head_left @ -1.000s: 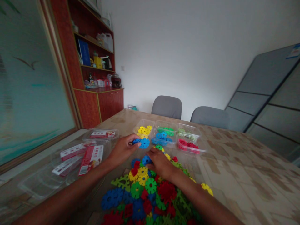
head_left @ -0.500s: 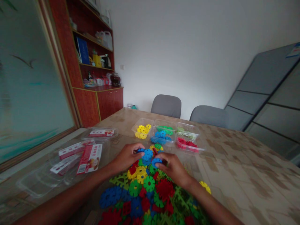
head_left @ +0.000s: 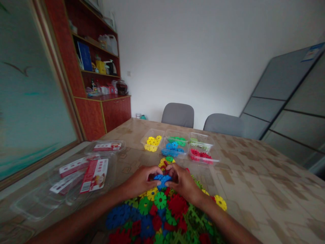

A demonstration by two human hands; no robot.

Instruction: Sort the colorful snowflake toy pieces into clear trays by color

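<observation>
My left hand (head_left: 142,180) and my right hand (head_left: 183,181) meet above a heap of notched plastic pieces. Both are closed on blue notched discs (head_left: 163,180) between thumbs and fingers; whether the discs are joined I cannot tell. Beneath and in front of them lie green snowflake discs (head_left: 160,200), yellow discs (head_left: 152,194), red pieces (head_left: 178,204), blue discs (head_left: 118,215) and olive-green pieces (head_left: 194,217). One yellow disc (head_left: 220,202) rests at the heap's right edge, past my right forearm.
Beyond the heap stand clear boxes with sorted pieces: yellow (head_left: 151,147), blue with green (head_left: 174,151), red (head_left: 201,156) with olive-green behind. Clear lids and packs with red-and-white labels (head_left: 94,175) lie at left. Two grey chairs (head_left: 177,115) stand behind the table.
My hands have come together and dropped slightly nearer to me, bringing the blue discs against each other. The view has shifted a little to the right.
</observation>
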